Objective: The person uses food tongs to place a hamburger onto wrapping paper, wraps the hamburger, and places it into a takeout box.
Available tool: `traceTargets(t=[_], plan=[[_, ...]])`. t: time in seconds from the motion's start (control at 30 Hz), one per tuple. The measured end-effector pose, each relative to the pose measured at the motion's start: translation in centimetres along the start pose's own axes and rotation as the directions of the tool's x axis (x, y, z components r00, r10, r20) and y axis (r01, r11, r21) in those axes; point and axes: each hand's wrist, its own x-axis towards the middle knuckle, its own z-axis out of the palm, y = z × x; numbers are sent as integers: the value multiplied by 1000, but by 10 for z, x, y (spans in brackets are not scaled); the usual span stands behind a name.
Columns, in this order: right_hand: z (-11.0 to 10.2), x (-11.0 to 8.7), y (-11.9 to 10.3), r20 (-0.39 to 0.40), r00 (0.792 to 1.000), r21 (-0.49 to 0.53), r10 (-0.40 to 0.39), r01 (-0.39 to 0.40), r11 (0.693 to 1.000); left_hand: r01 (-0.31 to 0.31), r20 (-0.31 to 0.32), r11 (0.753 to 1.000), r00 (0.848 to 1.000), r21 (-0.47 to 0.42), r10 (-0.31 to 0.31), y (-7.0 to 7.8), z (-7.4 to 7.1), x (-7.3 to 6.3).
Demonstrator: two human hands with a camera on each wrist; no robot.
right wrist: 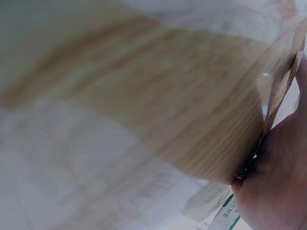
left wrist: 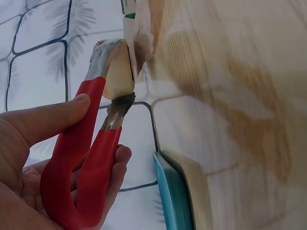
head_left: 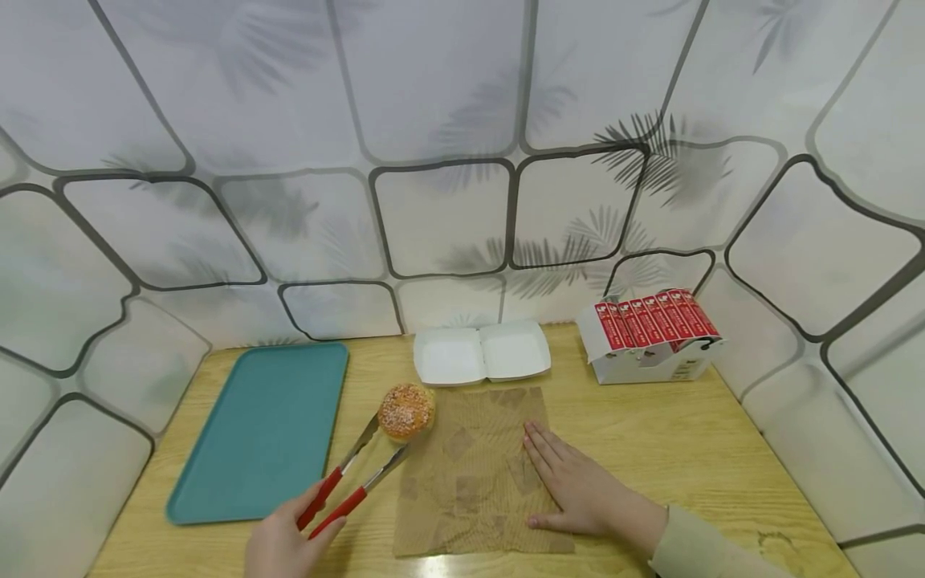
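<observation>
My left hand (head_left: 285, 542) grips a pair of tongs (head_left: 347, 506) by their red handles, thumb on one arm and fingers around the other. The metal tips reach either side of a round bun (head_left: 406, 412) topped with pale crumbs or seeds. In the left wrist view the bun (left wrist: 121, 72) sits between the tips of the tongs (left wrist: 93, 167). It is over the upper left edge of a brown paper sheet (head_left: 470, 474); whether it touches the paper I cannot tell. My right hand (head_left: 578, 486) rests flat on the sheet's right edge, fingers straight.
A teal tray (head_left: 267, 433) lies on the left of the wooden table (head_left: 665, 449). Behind the paper stands an unfolded white box (head_left: 482, 353). At the back right a white carton (head_left: 643, 365) holds several red packets (head_left: 658, 317). Patterned curtains enclose the back and sides.
</observation>
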Motion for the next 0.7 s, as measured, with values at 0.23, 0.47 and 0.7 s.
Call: traceTargets(t=[0.23,0.47,0.7], plan=[[-1,-1,-1,-8,1000,-8,-3,3,1000,-54,14,999,998,0,54,12,6,-3],[1,-1,0,-46,999,-17,-20,19,1000,-131,22,991,991,5,131,20,15,-6],[4,-2,1,-102,995,-16,-18,17,1000,-188,28,982,982,-7,188,26,22,-8]])
